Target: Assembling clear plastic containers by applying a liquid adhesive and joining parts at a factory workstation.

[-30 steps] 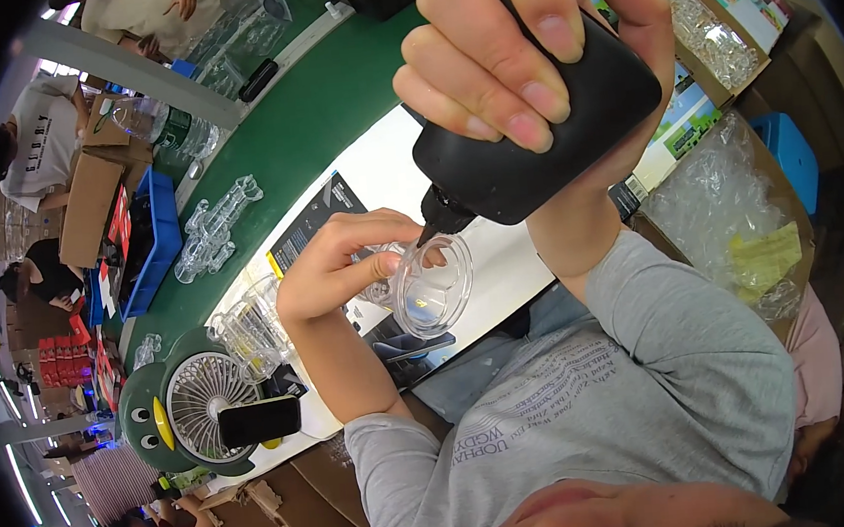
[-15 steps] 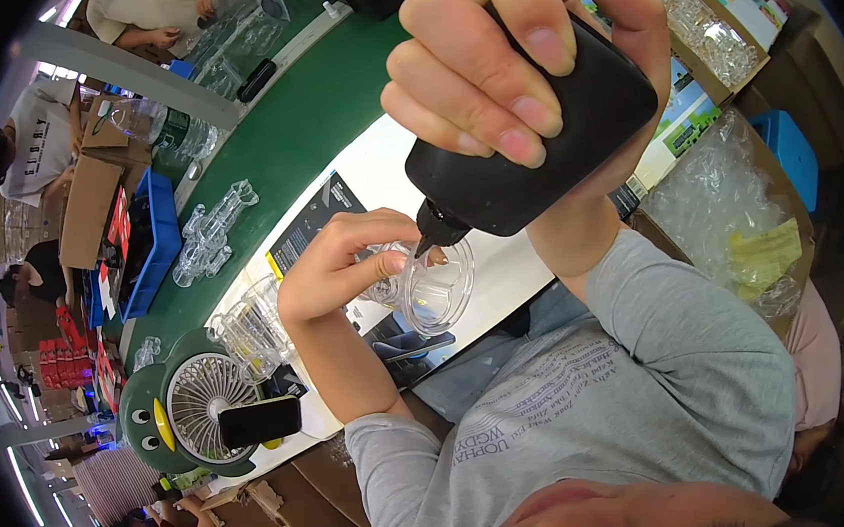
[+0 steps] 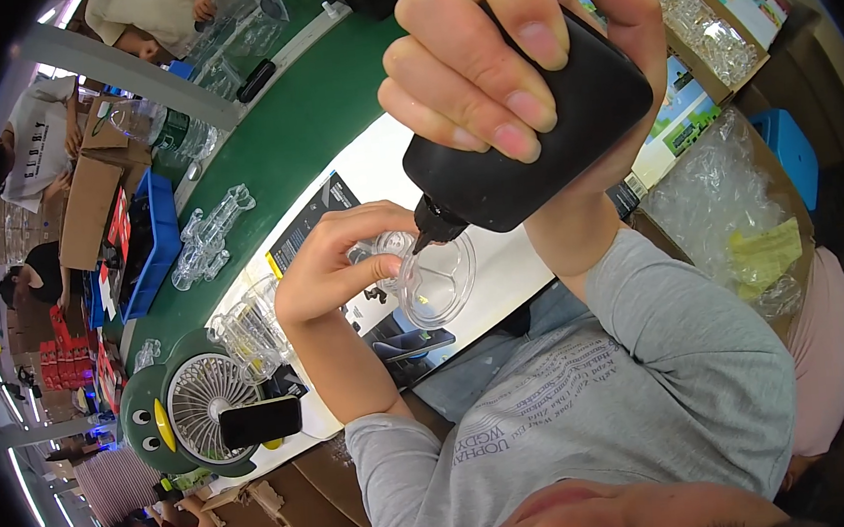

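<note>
My right hand (image 3: 515, 65) is wrapped round a black squeeze bottle (image 3: 542, 143), tilted so that its narrow nozzle points down and left. The tip of the nozzle is at the rim of a clear plastic round part (image 3: 441, 297), touching or very close to it. My left hand (image 3: 341, 260) pinches that part by its edge between thumb and fingers. The part has a wide circular rim with ribs inside, and a smaller round section beside my fingers. Whether any liquid leaves the nozzle is too small to tell.
Clear plastic assemblies (image 3: 211, 237) lie on the green table (image 3: 298, 104), with more clear pieces (image 3: 248, 339) near my left forearm. A green fan (image 3: 213, 402) with a phone (image 3: 260, 422) stands at the left. Boxes of clear parts (image 3: 703, 28) and plastic bags (image 3: 718, 207) are at the right. Other people sit beyond.
The clear round part has turned slightly in my left hand, showing its face more squarely. My right hand and the bottle have shifted a little left, the nozzle staying at the rim.
</note>
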`<state>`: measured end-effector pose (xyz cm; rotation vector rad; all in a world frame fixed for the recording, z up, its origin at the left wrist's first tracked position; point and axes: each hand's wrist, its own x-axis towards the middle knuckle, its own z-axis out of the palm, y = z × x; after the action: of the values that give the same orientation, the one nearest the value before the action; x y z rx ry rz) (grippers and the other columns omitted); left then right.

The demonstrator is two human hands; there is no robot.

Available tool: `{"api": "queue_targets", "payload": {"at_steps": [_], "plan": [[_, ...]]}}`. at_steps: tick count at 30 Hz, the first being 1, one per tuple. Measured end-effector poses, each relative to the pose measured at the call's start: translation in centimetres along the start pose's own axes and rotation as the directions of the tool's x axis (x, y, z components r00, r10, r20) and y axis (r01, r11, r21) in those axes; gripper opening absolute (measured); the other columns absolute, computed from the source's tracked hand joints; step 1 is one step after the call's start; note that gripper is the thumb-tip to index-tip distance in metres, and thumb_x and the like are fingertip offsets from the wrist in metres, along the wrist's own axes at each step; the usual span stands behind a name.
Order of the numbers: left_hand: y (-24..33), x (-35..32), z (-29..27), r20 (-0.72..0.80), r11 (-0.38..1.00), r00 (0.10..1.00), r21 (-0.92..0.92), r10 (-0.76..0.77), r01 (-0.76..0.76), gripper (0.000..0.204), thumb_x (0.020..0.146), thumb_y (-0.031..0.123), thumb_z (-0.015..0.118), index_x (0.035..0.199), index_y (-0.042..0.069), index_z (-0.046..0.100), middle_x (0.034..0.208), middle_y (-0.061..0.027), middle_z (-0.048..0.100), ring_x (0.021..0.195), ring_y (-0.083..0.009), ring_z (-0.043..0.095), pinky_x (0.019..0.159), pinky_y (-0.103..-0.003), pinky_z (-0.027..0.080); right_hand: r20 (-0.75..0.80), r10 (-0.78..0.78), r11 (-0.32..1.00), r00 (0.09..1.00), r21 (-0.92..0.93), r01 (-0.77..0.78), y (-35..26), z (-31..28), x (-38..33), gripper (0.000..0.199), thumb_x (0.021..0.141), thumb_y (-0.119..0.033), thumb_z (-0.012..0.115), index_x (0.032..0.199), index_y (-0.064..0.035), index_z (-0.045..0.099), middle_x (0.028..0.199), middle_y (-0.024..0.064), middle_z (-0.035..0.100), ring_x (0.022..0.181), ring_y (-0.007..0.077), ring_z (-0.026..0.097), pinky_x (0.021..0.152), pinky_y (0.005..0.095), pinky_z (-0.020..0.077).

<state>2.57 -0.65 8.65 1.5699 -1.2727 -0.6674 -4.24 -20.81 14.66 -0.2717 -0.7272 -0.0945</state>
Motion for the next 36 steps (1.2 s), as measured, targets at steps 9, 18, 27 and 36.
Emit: {"api": "queue_targets", "payload": {"at_steps": [9,18,27,36], "plan": [[-0.3,-0.4,-0.4,-0.074,0.999,0.997,0.000,0.037,-0.037,0.041,0.067,0.019,0.076,0.097,-0.006,0.061,0.098,-0.0144,0.063,0.093,-0.0253,0.059,0.085,-0.034,0.043,0.015,-0.048,0.994,0.999,0.098,0.046,0.4,0.6,0.4,0.042,0.095,-0.036,0.028,0.071,-0.0043,0.043,0.059,0.0070,0.044,0.049,0.0133,0.041,0.052,0.0243,0.0365],[-2.6,-2.3,-1.7,-0.236,0.946,0.966,-0.324,-0.103,0.021,0.049,0.062,0.011,0.078,0.103,-0.007,0.060,0.100,-0.0145,0.062,0.098,-0.0233,0.058,0.087,-0.034,0.044,-0.003,-0.290,0.957,0.957,0.001,0.290,-0.4,-1.2,1.5,0.051,0.093,-0.051,0.028,0.073,-0.0059,0.041,0.059,0.0060,0.043,0.051,0.0145,0.042,0.054,0.0261,0.0360],[-13.2,-7.6,-1.8,-0.650,0.185,0.740,-0.759,-0.172,-0.624,0.047,0.090,0.040,0.050,0.128,0.011,0.046,0.095,-0.0093,0.058,0.081,-0.0217,0.056,0.073,-0.034,0.049,0.339,-0.118,0.440,0.933,-0.825,0.356,1.3,-3.0,2.4,0.044,0.064,-0.010,0.074,0.093,-0.0071,0.041,0.080,0.0025,0.044,0.072,0.0098,0.044,0.067,0.0225,0.0365],[-19.8,-9.8,-4.1,-0.718,0.059,0.622,-0.668,-0.314,-0.742,0.033,0.096,0.028,0.040,0.117,0.006,0.052,0.109,-0.0163,0.059,0.090,-0.0276,0.061,0.077,-0.036,0.055,0.281,0.408,-0.075,0.869,-0.938,0.339,10.6,-7.7,4.5,0.032,0.065,-0.001,0.065,0.090,-0.0082,0.046,0.088,0.0078,0.049,0.087,0.0245,0.047,0.074,0.0328,0.0408]]}}
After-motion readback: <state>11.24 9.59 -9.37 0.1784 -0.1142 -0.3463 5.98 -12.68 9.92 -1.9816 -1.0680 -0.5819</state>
